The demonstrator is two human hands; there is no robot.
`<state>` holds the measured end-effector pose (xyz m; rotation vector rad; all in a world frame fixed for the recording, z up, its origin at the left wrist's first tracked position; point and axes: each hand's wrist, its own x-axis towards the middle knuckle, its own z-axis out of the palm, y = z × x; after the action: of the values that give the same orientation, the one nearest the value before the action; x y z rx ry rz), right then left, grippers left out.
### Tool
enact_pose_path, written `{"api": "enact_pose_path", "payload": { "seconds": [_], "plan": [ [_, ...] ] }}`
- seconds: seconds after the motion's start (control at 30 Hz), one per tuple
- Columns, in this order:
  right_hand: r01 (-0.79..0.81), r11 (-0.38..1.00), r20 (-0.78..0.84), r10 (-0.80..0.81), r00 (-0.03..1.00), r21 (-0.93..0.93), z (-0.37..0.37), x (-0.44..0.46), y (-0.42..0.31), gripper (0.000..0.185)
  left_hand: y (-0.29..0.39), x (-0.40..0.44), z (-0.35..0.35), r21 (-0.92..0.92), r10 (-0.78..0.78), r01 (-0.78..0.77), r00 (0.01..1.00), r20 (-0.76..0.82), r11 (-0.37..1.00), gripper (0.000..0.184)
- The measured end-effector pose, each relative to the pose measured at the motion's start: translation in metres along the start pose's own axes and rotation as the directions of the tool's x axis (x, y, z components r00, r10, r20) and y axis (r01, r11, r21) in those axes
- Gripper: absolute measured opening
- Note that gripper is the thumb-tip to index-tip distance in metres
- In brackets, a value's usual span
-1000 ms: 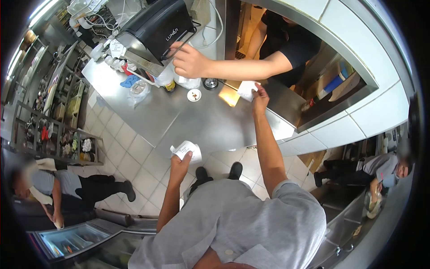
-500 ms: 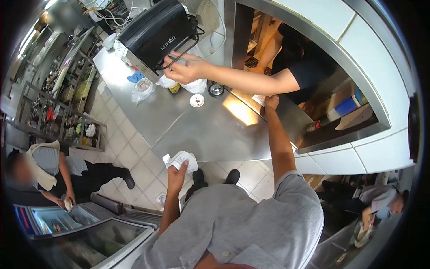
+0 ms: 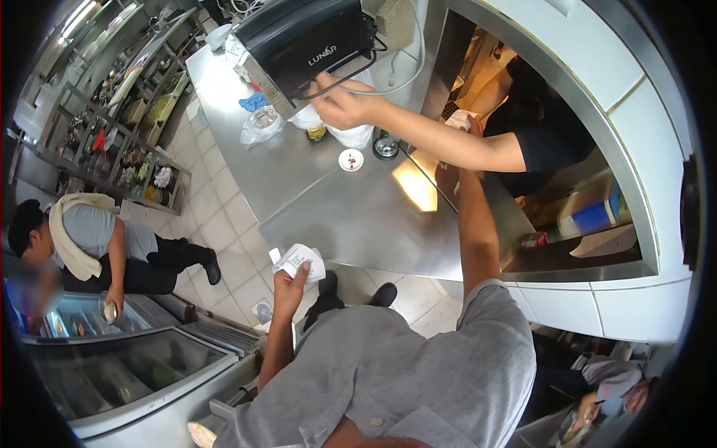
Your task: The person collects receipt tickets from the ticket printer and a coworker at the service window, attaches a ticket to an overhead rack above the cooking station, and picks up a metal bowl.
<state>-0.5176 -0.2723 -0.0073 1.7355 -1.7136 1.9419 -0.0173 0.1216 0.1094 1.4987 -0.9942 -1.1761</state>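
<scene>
Two papers: printed receipt [image 3: 299, 261] pinched in left hand [image 3: 287, 289], not set down; white slip [image 3: 457, 118] already inside serving hatch [image 3: 590, 271]. Right forearm [image 3: 478, 239] extends beneath co-worker's forearm [image 3: 429, 136]; finger grip obscured, cannot tell.

Grey, black and white, touched with blue

Your shirt [image 3: 418, 351] is plain grey; the slip [image 3: 293, 261] in your left hand [image 3: 287, 290] is white with dark print, and the other paper [image 3: 458, 119], far right, is white. The far machine [image 3: 299, 45] is black with white lettering. The silvery counter [image 3: 381, 231] bears a blue cloth [image 3: 252, 102] and a white dish [image 3: 343, 163] with reddish-brown specks. At right, a person's sleeve [image 3: 554, 153] is black, the wall tiles [image 3: 635, 310] white; at left, a co-worker's towel [image 3: 67, 233] is cream.
</scene>
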Motion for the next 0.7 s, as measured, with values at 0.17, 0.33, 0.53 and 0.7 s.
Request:
{"api": "enact_pose_path", "payload": {
  "seconds": [0.17,0.33,0.53,0.7],
  "plan": [
    [0.484,0.875,0.287,-0.458,0.842,-0.025,0.030,0.027,-0.149,0.026,0.003,-0.006,-0.001,-0.030,-0.001,0.001,1.000,-0.025,1.000,0.023],
    [0.984,0.155,0.231,-0.964,0.132,0.088,0.057,0.045,-0.398,0.015,0.004,-0.012,-0.005,-0.053,0.001,-0.005,0.997,-0.076,0.999,0.023],
    [0.988,0.141,0.134,-0.982,0.132,0.059,0.074,0.046,-0.422,0.015,0.002,-0.013,-0.011,-0.015,-0.019,0.018,0.997,-0.076,1.000,0.025],
    [0.970,0.216,0.020,-0.976,0.215,0.108,0.078,0.046,-0.425,0.018,0.007,-0.007,-0.009,-0.006,-0.027,0.027,0.998,-0.063,1.000,0.026]
  ]
}}
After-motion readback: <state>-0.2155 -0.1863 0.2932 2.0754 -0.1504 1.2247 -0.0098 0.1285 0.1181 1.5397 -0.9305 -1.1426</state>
